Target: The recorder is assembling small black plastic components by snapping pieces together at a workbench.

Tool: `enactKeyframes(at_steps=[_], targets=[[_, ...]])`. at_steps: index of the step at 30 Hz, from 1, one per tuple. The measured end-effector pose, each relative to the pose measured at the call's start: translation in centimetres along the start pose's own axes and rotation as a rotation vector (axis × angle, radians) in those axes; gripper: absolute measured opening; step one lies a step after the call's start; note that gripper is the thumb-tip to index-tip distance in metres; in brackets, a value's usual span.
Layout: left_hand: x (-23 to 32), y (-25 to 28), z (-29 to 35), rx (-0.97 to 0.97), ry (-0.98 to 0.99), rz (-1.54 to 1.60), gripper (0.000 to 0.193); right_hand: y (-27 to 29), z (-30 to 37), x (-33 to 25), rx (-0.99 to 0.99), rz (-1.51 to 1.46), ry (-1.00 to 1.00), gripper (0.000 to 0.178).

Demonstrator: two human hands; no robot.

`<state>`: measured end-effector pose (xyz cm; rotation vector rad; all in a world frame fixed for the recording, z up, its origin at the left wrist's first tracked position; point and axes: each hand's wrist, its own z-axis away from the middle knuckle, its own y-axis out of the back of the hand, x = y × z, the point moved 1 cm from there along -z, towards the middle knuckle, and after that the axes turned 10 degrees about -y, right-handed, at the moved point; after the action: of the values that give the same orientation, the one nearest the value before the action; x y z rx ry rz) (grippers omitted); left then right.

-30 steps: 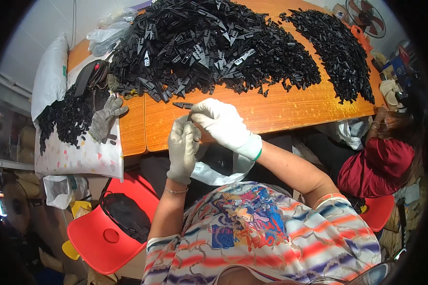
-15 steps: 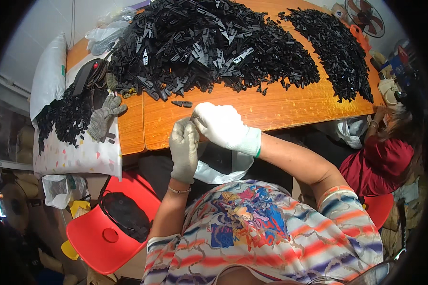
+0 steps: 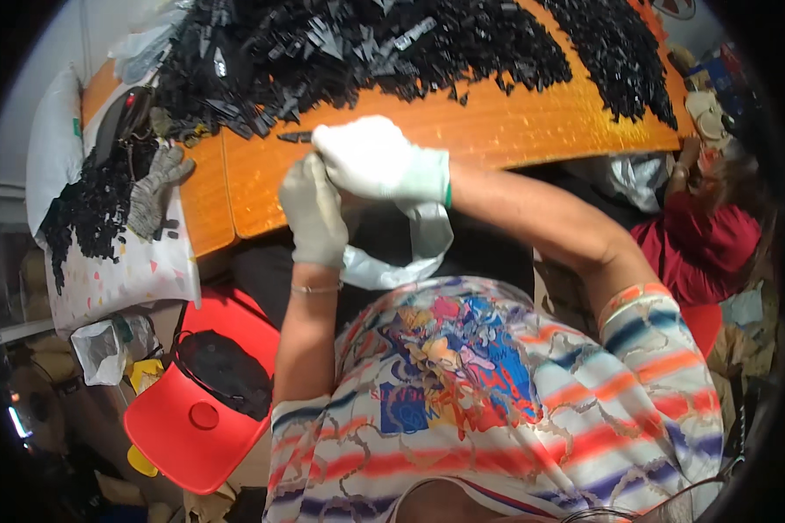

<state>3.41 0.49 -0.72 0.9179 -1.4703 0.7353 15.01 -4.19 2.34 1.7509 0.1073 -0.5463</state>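
My left hand (image 3: 314,213), in a greyish knitted glove, is closed with its fingertips up against my right hand. My right hand (image 3: 368,159), in a brighter white glove with a green cuff edge, is closed in a pinch just above them. Whatever the fingers hold between them is hidden. A single pointed black plastic piece (image 3: 294,137) lies on the wooden table (image 3: 270,187), right beside my right fingertips. Farther back spreads a big heap of black plastic pieces (image 3: 323,61).
A second black heap (image 3: 615,57) lies at the far right, near a person in a dark red shirt (image 3: 702,240). At left, a loose grey glove (image 3: 154,192) lies beside small black parts (image 3: 92,213). A red chair (image 3: 187,444) holds a black bag (image 3: 225,375).
The whole view has shifted, so the table and heaps sit higher in the picture. Both hands stay together and are now nearer the single black piece.
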Motion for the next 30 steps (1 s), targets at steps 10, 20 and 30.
enactKeyframes(at_steps=[10, 20, 30], targets=[[1.1, 0.1, -1.3, -0.127, 0.123, 0.232, 0.031, 1.0, 0.2, 1.3, 0.123, -0.073, -0.107, 0.02], [0.1, 2.2, 3.4, -0.334, 0.107, 0.453, 0.02, 2.0, 4.4, 2.6, -0.296, -1.29, -0.274, 0.02], [-1.8, 0.8, 6.6, -0.426, 0.165, 0.345, 0.025, -0.5, 5.9, 2.3, -0.351, -0.604, -0.383, 0.023]])
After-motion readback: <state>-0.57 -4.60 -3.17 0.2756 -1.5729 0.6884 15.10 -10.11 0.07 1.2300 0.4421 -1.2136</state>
